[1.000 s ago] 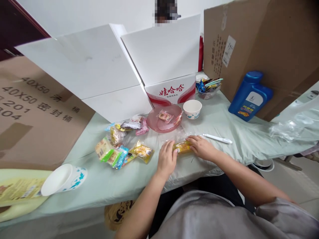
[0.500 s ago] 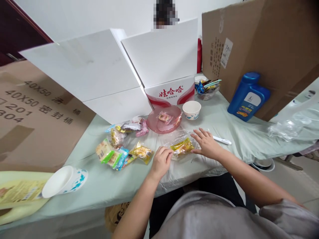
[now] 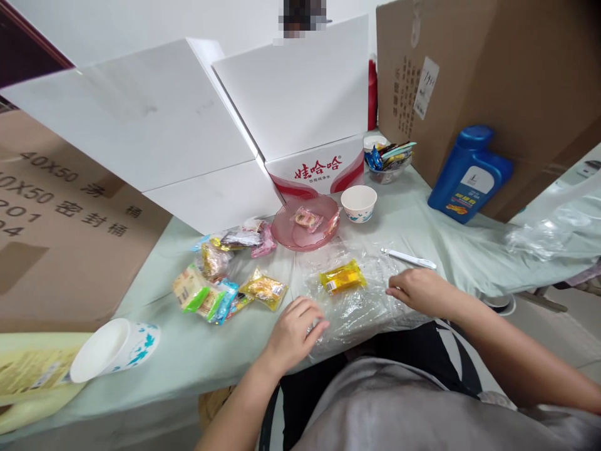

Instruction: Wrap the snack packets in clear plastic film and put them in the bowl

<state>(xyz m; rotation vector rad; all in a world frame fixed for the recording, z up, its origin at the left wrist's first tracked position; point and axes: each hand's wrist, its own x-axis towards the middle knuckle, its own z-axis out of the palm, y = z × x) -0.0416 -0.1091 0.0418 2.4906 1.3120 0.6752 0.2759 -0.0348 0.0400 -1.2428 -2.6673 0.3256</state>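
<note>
Yellow packet [image 3: 344,277] lying on clear film [image 3: 360,313], between both hands.
Head view: the left hand [image 3: 297,331] is loosely parted, empty; the right hand [image 3: 419,290] curls at the film's other side, and I can't tell whether its grip pinches anything.

Indoor room of unclear kind, white wall [image 3: 141,24], cloth-covered table [image 3: 188,357], brown cardboard cartons [image 3: 451,69]

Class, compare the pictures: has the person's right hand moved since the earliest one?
Yes: judged against the pink bowl, the right hand has moved to the right and slightly lower in view, away from the yellow packet.
</note>
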